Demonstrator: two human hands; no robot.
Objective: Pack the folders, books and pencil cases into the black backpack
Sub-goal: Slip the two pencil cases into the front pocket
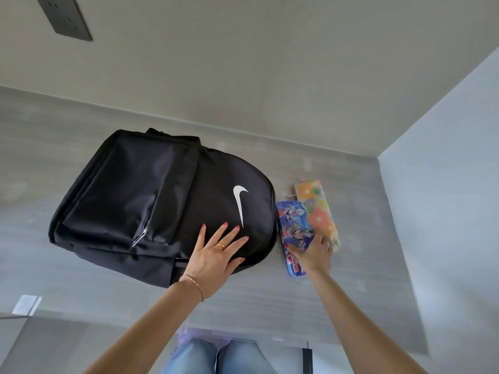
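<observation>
A black backpack (151, 201) with a white swoosh lies flat on the grey table, zips closed as far as I can see. My left hand (216, 255) rests flat on its top part, fingers spread. Right of the backpack lie two pencil cases: a blue cartoon-printed one (293, 225) and a flowered orange and yellow one (318, 206) partly over it. My right hand (313, 252) lies on the near ends of both cases, fingers curled over them. No folders or books are in view.
The grey table (270, 300) meets a beige wall at the back and a pale wall on the right. A dark wall socket (64, 17) sits at upper left. A small white object (27, 305) lies at the table's left edge. My knees in jeans show below.
</observation>
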